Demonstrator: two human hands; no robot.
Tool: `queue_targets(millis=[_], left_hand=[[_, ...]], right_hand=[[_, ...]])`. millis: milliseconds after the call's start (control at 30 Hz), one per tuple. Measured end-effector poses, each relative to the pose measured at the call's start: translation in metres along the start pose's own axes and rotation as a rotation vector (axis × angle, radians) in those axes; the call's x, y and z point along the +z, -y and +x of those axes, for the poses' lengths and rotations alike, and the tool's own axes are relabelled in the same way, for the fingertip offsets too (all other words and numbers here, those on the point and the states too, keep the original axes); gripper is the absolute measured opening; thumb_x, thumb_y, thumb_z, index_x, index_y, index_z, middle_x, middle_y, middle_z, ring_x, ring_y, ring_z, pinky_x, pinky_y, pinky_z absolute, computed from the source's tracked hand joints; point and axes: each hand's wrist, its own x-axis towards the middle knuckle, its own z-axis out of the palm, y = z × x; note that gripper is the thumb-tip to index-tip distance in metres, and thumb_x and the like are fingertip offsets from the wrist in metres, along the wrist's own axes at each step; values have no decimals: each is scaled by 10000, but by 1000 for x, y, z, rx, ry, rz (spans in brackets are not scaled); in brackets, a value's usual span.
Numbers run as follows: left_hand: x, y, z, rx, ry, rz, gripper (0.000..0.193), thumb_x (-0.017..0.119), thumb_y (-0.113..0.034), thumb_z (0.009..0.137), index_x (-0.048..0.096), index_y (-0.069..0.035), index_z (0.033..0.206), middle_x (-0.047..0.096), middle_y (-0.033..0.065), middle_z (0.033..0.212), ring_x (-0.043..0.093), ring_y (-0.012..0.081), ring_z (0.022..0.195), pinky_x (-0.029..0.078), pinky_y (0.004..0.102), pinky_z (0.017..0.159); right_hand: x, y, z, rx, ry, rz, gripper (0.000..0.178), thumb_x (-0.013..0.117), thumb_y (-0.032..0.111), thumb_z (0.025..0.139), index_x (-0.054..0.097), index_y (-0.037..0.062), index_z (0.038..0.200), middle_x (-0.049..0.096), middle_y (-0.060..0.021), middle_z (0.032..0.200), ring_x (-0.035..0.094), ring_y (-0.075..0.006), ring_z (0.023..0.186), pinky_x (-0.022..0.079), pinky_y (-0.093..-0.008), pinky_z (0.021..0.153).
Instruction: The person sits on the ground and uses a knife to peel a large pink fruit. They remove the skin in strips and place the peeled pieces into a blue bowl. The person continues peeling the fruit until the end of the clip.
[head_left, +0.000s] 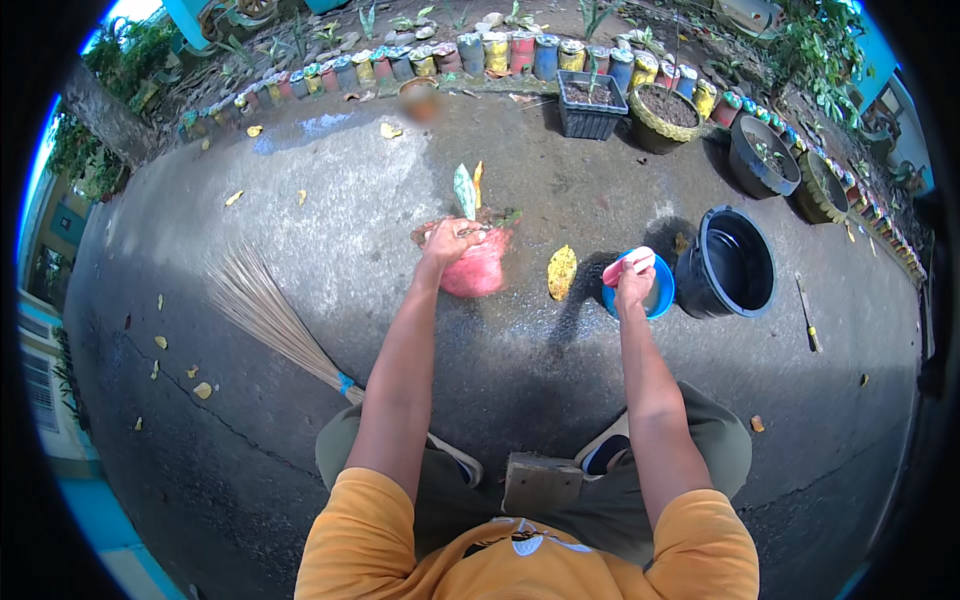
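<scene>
My left hand (pixel 452 240) is closed on the rim of a wet red plant pot (pixel 474 272) on the concrete in front of me. A plant with a pale green mottled leaf (pixel 464 190) and a yellow one (pixel 478 185) stands up from the pot. In my right hand (pixel 633 288) is a pink sponge (pixel 629 265), held over a small blue basin (pixel 660 300). Cloudy water shows in the basin, partly hidden by my hand. Touching or very near its right side stands a large black bucket (pixel 690 282).
A stick broom (pixel 275 310) lies to the left. At right lies a yellow-handled knife-like tool (pixel 808 318). Black planters (pixel 594 105) and round pots (pixel 664 118) line the far right, before a border of painted bottles (pixel 496 55). A large yellow leaf (pixel 562 272) lies between my hands.
</scene>
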Motion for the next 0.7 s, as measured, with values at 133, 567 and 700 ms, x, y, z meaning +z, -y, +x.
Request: queue_targets(millis=[133,567,700], left_hand=[[-2,0,6,8,65,-52,297,733,-303,818,727,-86,1020,708,36,972,620,119,897,474,285,843],[-20,-14,11,-113,149,-121,458,564,-521,895,749,-106,955,698,66,926,599,154,872,459,302,842],[-20,-22,11,-167,97,-52,819,217,-774,873,739,-167,1049,642,165,1159,506,298,1178,290,387,1085]], right_hand=[[-46,-17,47,763,-168,478,320,569,120,911,483,74,1216,583,-129,1118,624,-294,940,548,-425,713],[-31,14,22,202,31,222,294,670,162,854,518,102,1099,621,-59,953,614,-163,768,510,-307,659],[61,62,-61,-92,586,160,251,676,17,809,560,70,1024,634,-44,882,609,-119,723,515,-272,614]])
